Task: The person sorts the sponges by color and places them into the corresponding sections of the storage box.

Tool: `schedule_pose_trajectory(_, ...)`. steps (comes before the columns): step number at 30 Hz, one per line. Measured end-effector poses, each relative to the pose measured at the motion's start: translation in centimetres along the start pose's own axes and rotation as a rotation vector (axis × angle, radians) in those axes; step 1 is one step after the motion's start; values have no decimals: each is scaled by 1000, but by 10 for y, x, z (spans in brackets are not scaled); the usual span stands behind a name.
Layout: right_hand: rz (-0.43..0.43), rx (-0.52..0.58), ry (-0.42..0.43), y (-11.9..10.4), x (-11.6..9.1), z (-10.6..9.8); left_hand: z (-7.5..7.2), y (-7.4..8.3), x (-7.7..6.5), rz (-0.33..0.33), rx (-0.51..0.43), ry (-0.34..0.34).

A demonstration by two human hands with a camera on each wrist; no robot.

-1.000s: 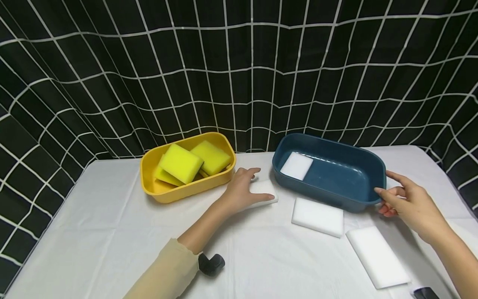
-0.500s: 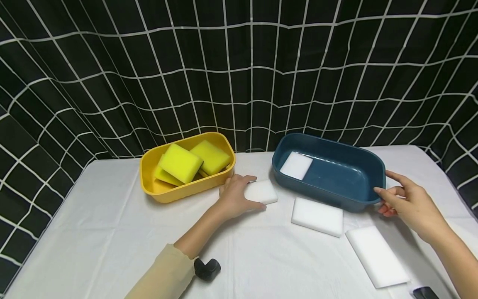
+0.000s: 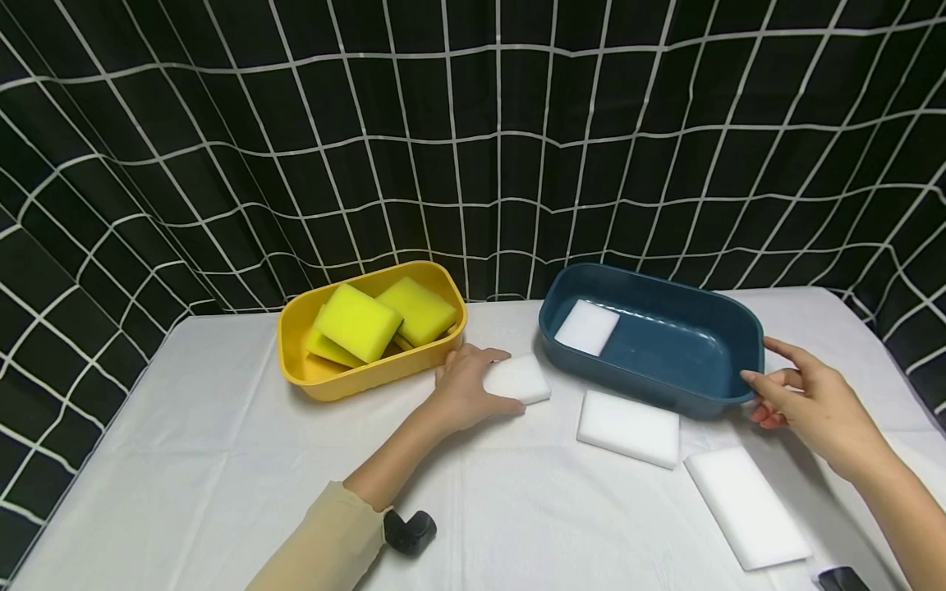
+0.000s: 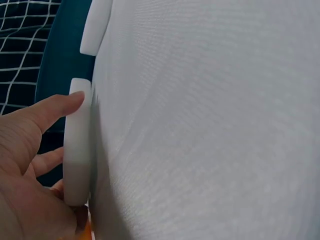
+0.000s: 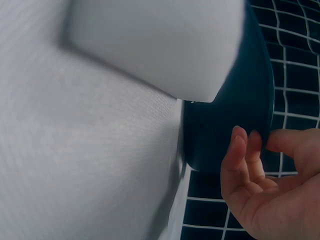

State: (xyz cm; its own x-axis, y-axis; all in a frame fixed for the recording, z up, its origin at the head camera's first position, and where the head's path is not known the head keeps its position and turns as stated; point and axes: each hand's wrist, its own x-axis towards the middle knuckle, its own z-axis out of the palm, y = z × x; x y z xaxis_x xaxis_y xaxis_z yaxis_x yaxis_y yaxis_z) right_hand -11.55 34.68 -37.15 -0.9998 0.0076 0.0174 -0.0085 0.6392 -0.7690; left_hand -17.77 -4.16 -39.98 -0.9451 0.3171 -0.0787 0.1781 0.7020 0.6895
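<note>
In the head view, a white sponge [image 3: 523, 379] lies flat on the table between the two tubs. My left hand [image 3: 466, 394] grips it from the left, thumb along its near edge and fingers at its far side. The left wrist view shows the thumb pressed against the edge of this sponge [image 4: 78, 145]. Over on the right, my right hand [image 3: 820, 410] pinches the right end of a dark blue tub [image 3: 643, 384], thumb at the rim and fingers outside. One white sponge [image 3: 587, 327] lies inside this tub, at its left end.
A yellow tub [image 3: 369, 382] holding several yellow sponges [image 3: 360, 322] stands just beyond my left hand. Two more white sponges, a nearer one [image 3: 748, 507] and one beside the blue tub [image 3: 628, 428], lie on the white cloth [image 3: 185, 492]. A black grid-patterned curtain [image 3: 473, 164] hangs behind.
My left hand has come down and drawn back slightly toward me, its thumb and fingers closing on the white sponge. The right hand keeps its place on the blue tub.
</note>
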Motion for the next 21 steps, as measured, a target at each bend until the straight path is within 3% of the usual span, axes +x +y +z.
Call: schedule_pose_trajectory(21,13,-7,-3,-1,1,0,-11,13,-1,71,21,5)
